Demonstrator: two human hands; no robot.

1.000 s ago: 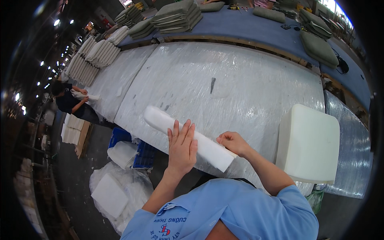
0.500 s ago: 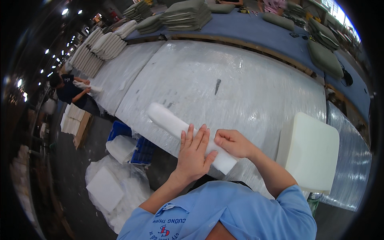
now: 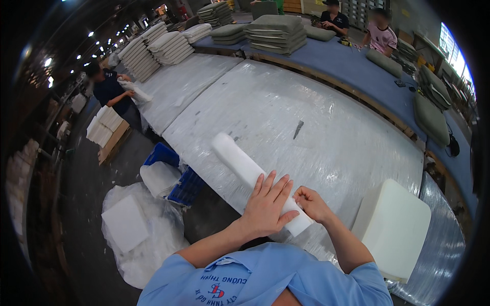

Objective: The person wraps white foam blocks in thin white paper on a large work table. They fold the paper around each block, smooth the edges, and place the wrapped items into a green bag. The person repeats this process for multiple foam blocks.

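A long, narrow white foam strip [image 3: 237, 158] with a rounded far end lies slantwise on the plastic-wrapped table, its squared near end close to my body. My left hand [image 3: 265, 204] lies flat across the near half of the strip, fingers stretched out and thumb apart. At the strip's right edge, my right hand [image 3: 313, 205] is closed in a pinch, fingertips against that edge. Whatever it pinches is too small to make out. To the right of my right arm stands a thick cream foam cushion block [image 3: 395, 229].
Plastic film covers the table [image 3: 245, 102]. Beyond it, a blue-topped table [image 3: 326, 61] bears stacked grey-green cushions [image 3: 275, 33], with people behind. Left, a person [image 3: 115, 94] handles white material. On the floor are a blue crate [image 3: 189, 186] and a plastic bag [image 3: 163, 224] with white foam.
The view has tilted up, bringing in more of the far table and the people there. My right hand has slid slightly toward the strip's near end. My left hand stays flat on it.
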